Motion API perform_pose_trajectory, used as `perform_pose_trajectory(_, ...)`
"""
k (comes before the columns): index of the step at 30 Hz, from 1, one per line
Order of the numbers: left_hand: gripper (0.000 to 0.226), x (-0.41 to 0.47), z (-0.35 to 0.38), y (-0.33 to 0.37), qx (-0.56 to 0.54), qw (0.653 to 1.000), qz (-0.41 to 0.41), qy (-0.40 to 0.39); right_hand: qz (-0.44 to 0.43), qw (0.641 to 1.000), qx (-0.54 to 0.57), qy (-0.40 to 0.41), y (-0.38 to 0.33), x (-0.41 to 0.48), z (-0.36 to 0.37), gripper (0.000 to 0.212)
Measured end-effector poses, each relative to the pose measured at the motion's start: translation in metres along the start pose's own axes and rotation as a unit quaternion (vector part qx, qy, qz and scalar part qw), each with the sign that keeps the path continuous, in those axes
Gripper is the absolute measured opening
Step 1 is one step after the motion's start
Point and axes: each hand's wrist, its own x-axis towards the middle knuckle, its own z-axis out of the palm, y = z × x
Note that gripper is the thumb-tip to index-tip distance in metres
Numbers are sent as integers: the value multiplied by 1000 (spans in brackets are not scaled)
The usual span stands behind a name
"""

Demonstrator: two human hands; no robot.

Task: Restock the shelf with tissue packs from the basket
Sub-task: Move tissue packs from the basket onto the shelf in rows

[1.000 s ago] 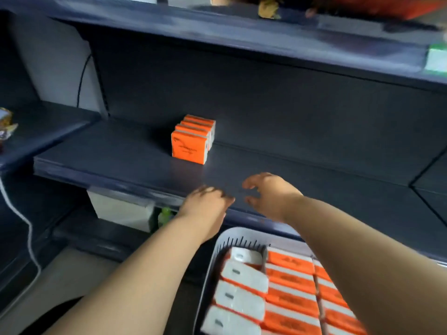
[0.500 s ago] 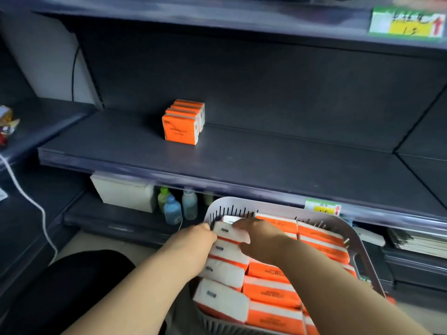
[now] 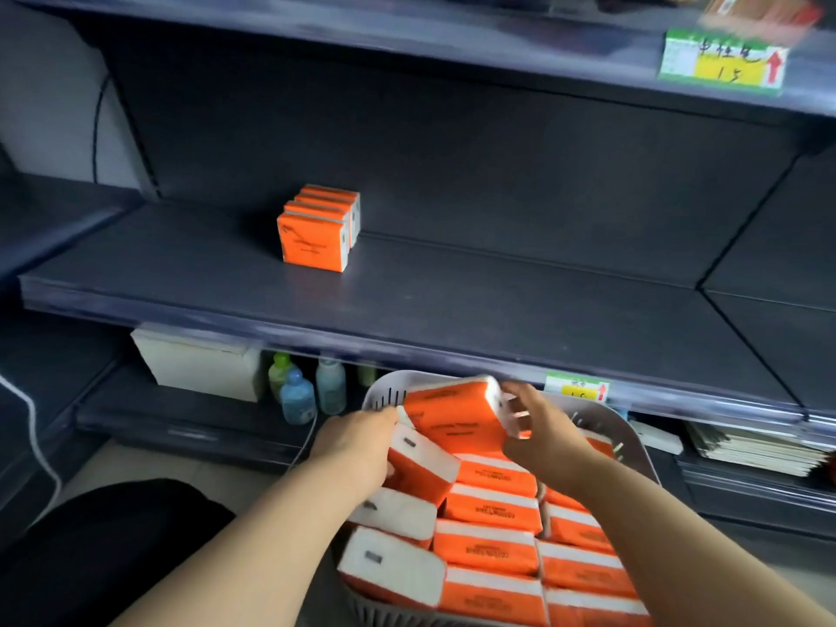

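1. Your two hands are clamped on one orange tissue pack (image 3: 454,416), raised and tilted at the far end of the basket (image 3: 382,393): the left hand (image 3: 357,450) braces its left end, and the right hand (image 3: 540,429) grips its white right end. Press on the short ends only; the soft wrap will likely dent if you squeeze the broad faces.
2. The basket sits below the front edge of the shelf (image 3: 452,300) and remains nearly full of packs lying flat in rows. Lift your pack clear of its neighbours before you swing it forward, so that none is dragged out.
3. Raise it above the shelf's front lip and the price tag (image 3: 577,387), which lies just beside your right hand.
4. A short row of packs (image 3: 316,233) stands upright on the shelf, left of centre. Set yours on edge touching that row, orange face outward, and release only once it stands.
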Motion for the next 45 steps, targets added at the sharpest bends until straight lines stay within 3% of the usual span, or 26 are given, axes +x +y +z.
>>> perform_pose_trajectory(4, 41, 8, 2, 8, -45, 999, 21, 12, 61, 996, -54, -18, 31, -13, -5, 48)
perform_pose_trajectory(7, 43, 10, 0, 10, -86, 995, 52, 21, 87, 996, -30, -20, 42, -17, -1, 56)
perform_pose_trajectory(13, 36, 11, -11, 13, -178, 974, 135, 31, 66, 997, 15, 45, 33, -13, -4, 64)
perform_pose_trajectory(17, 47, 11, -6, 32, -179, 959, 217, 30, 43, 998, -18, 41, 27, -5, -10, 60)
perform_pose_trajectory(22, 64, 21, -3, 31, -128, 958, 253, -41, 38, 995, -82, 30, 23, -1, -15, 48)
perform_pose_trajectory(25, 75, 26, -5, 25, -180, 950, 240, -83, 44, 996, -73, 32, 23, -1, -14, 46)
perform_pose_trajectory(30, 59, 28, -7, 23, -156, 973, 169, -18, 33, 997, -63, 17, 17, 0, -15, 44)
perform_pose_trajectory(35, 34, 25, -13, 19, -179, 969, 171, -11, 33, 996, -76, 11, 8, 8, -19, 39)
perform_pose_trajectory(45, 52, 41, -78, -10, -252, 930, 207, 170, -18, 994, -9, 111, -49, 49, -49, 41)
